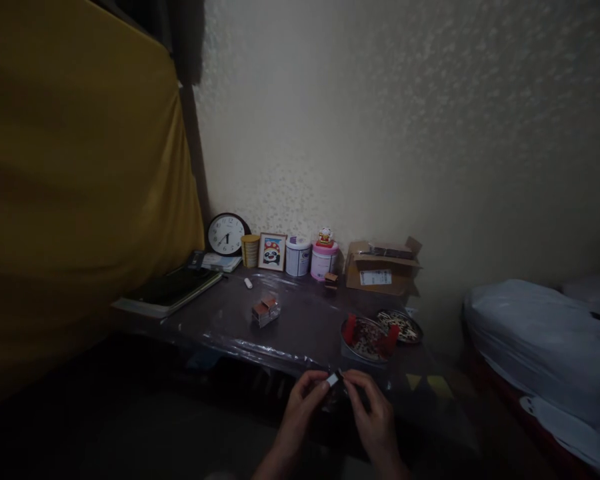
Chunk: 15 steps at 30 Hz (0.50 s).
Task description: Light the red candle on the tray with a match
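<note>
In front of the near table edge, both my hands meet at a small white-and-black piece (333, 380), too small and dim to name. My left hand (305, 399) pinches its white part between thumb and fingers. At the dark end, the fingertips of my right hand (373, 408) are closed on it. Beyond them on the table stands a round tin (365, 359) with red pieces at its sides and speckled contents. Its patterned lid (403, 328) lies behind it to the right. Farther left sits a clear-wrapped pack of small brown-topped boxes (266, 311).
A dark covered table (300, 320) fills the middle. Along the wall stand a clock (227, 235), a yellow container (251, 252), a panda picture (272, 253), a white tub (298, 257), a pink tub (324, 261) and a cardboard box (380, 273). A yellow curtain (80, 167) hangs left.
</note>
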Each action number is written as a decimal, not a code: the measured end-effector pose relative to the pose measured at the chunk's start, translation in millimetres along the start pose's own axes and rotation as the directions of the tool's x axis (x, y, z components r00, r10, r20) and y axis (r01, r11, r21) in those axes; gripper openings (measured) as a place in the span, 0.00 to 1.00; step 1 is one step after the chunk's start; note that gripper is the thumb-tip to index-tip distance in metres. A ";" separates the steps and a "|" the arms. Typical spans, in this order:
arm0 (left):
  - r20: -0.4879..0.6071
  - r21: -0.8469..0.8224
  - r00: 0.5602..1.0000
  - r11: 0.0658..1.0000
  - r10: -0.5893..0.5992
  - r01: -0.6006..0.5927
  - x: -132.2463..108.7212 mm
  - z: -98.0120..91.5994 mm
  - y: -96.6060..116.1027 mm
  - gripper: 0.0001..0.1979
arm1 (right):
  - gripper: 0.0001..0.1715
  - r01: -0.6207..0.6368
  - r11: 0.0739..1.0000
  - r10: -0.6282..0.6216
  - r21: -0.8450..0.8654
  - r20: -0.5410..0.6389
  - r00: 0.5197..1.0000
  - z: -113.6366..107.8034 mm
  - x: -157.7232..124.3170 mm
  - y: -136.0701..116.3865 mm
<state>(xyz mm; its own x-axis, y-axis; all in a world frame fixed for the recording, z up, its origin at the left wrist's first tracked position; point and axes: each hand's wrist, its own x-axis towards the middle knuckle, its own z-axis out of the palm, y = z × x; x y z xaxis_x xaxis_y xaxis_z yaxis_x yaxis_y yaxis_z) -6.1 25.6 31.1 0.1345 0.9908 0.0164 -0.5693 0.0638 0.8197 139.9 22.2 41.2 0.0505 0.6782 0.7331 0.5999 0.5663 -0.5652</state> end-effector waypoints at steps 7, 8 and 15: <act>0.021 -0.092 0.999 0.995 -0.043 0.045 -1.3 2.2 2.2 0.10 | 0.07 0.053 0.999 -0.053 -0.002 -0.037 0.998 -2.4 2.5 -9.8; 0.026 -0.089 0.999 0.995 -0.036 0.038 -1.5 2.3 2.5 0.09 | 0.07 0.068 0.998 -0.069 -0.007 -0.035 0.997 -1.8 2.6 -10.0; 0.011 -0.066 1.000 0.998 -0.022 0.022 -2.2 3.5 3.9 0.08 | 0.07 0.070 0.996 -0.075 -0.056 -0.083 0.994 -6.9 6.1 -15.3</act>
<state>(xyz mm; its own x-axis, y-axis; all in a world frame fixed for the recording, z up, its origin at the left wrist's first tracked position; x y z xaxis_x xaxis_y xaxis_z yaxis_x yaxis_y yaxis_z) -5.8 23.3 36.2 0.1556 0.9878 0.0049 -0.6186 0.0936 0.7801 136.6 14.5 57.0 0.0717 0.5926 0.8023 0.6460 0.5853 -0.4901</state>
